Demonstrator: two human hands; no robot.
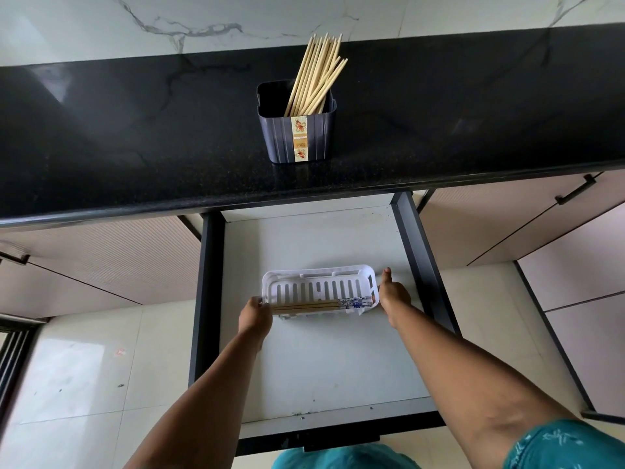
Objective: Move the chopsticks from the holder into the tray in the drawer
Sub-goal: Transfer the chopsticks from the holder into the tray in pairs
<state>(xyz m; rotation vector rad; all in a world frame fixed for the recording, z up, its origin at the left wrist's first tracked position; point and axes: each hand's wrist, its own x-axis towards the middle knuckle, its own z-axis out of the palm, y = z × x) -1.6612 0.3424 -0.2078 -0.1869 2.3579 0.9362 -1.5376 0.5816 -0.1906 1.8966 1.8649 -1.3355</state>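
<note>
Clothing: my teal patterned sleeve (568, 445) fills the bottom right corner of the frame, with more teal fabric at bottom centre.
Arms: both my bare forearms reach up from the bottom edge toward the middle of the frame.
Drawer: the drawer (338, 363) is pulled out in the lower centre, dark-framed, with a pale floor.
Left hand: my left hand (255, 318) is curled around the left end of the tray, fingers closed on its rim.
Right hand: my right hand (394, 299) presses against the right end of the tray, thumb raised along the outer wall; I cannot tell how the fingers close underneath.
Tray: the white slotted tray (321, 277) sits between my hands, in the drawer's middle.
Chopsticks in tray: a few chopsticks (321, 305) with blue patterned ends lie lengthwise along its near side.
Countertop: the black countertop (135, 130) spans the frame above the drawer.
Holder: the dark ribbed holder (297, 130) stands upright at upper centre on the countertop.
Remaining chopsticks: a bundle of plain chopsticks (318, 76) leans to the right inside the holder.
Wall: white marble-look wall (236, 15) along the top edge.
</note>
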